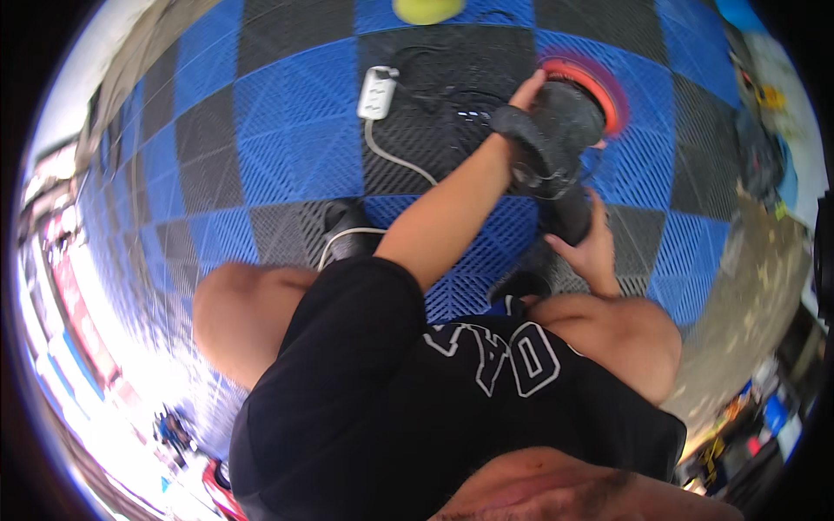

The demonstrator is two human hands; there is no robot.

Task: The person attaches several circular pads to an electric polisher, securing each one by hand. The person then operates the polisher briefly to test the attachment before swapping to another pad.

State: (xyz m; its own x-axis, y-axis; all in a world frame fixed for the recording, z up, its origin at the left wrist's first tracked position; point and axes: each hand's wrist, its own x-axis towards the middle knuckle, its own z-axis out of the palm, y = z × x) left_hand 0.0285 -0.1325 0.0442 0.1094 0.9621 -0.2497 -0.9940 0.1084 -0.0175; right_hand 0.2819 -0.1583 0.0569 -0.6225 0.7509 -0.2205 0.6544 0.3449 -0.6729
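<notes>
A dark-bodied polisher (560,122) is held out over the floor tiles, ahead and to the right of me. Its round pad (608,94), orange with a purple edge, faces away to the upper right and looks blurred. My left hand (527,90) grips the head of the machine close behind the pad; most of its fingers are hidden by the body. Around the rear handle (569,217), my right hand (597,249) is closed, thumb on the near side and fingers on the far side.
A white power strip (377,94) with a plug in it lies left of the polisher, its pale cord running toward my left shoe (349,226). Black cable lies nearby. A yellow-green round object (427,9) sits at the far edge. Dark bags (760,156) rest at the right.
</notes>
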